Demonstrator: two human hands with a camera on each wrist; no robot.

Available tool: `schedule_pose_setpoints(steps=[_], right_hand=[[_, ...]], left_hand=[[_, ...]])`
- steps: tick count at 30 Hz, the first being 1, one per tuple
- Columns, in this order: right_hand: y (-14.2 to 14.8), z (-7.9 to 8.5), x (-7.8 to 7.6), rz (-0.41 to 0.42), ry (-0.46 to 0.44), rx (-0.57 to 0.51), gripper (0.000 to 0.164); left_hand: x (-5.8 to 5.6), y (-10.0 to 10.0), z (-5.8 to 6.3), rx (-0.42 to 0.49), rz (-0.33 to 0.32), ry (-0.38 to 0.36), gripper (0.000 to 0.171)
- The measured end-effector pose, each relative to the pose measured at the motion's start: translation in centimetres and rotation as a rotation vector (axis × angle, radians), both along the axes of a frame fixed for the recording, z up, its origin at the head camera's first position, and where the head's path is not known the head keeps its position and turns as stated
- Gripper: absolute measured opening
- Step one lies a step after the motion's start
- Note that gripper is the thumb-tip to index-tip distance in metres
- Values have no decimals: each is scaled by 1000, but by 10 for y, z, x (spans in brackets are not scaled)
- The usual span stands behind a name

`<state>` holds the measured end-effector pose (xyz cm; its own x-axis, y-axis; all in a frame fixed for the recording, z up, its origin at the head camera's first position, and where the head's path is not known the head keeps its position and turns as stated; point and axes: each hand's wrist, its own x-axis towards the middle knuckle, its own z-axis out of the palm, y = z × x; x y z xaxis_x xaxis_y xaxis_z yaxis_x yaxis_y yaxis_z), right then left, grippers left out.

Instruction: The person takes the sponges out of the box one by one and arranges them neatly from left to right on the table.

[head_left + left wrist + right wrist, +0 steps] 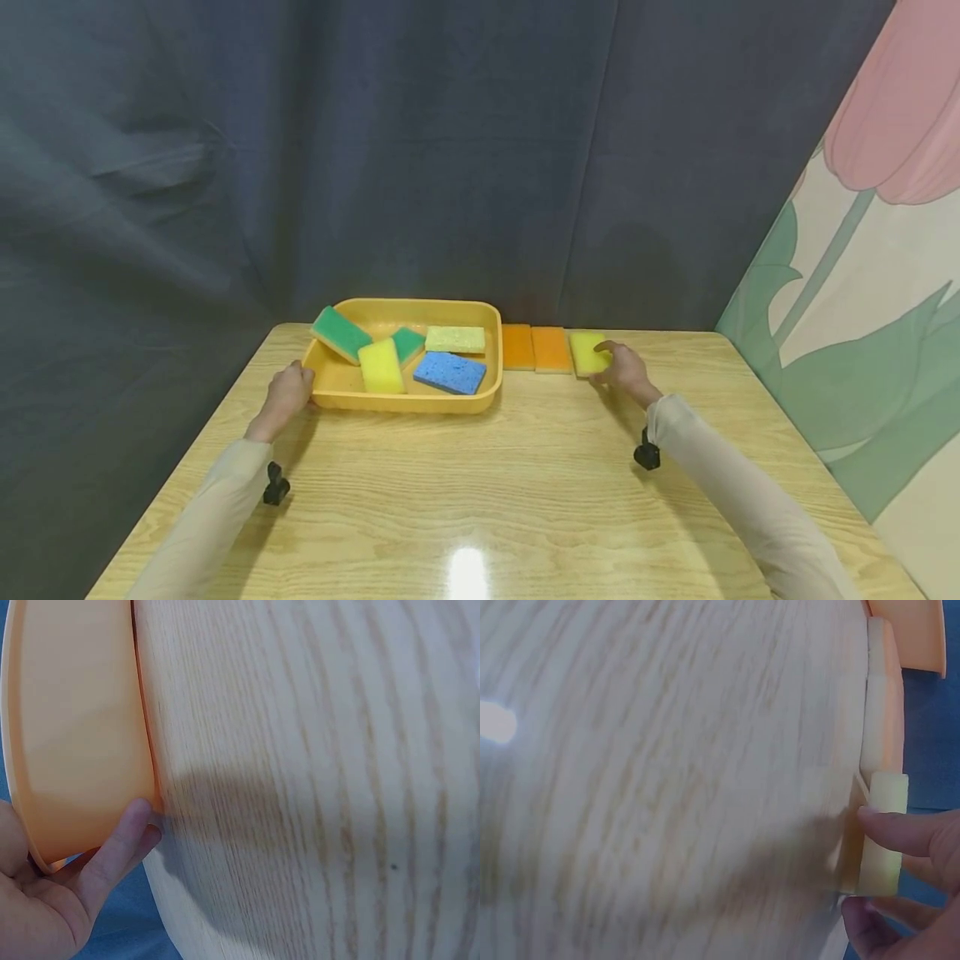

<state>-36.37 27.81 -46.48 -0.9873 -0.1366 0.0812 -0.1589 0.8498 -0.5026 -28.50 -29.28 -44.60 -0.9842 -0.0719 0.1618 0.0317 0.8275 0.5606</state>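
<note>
My left hand (288,393) grips the left end of a yellow plastic basin (405,403); in the left wrist view its fingers (120,844) lie along the basin's outer wall. On the right, my right hand (628,373) pinches a yellow sponge (585,352) near the table's back edge. The right wrist view has the thumb on one face of this sponge (885,832) and fingertips by its end. Just left of it, two orange sponges (517,347) lie side by side, the nearer one to the basin close against its wall.
Inside the basin are a green sponge (341,333) leaning on the left rim, a yellow sponge (382,367), a smaller-looking green one (407,342), a pale yellow one (455,338) and a blue one (450,372). A dark curtain (450,167) hangs behind the wooden table (465,475).
</note>
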Motion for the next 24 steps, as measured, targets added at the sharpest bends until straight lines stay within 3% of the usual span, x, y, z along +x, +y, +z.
schedule_pose_setpoints(steps=[6,14,24], right_hand=[[-5,-7,-5,-19,5,22,56],[-9,-8,1,-11,25,32,53],[-9,-12,1,18,100,86,52]], left_hand=[[-1,0,-1,4,9,-6,27],[-2,0,-3,-19,24,5,29],[-1,0,-4,42,3,-36,32]])
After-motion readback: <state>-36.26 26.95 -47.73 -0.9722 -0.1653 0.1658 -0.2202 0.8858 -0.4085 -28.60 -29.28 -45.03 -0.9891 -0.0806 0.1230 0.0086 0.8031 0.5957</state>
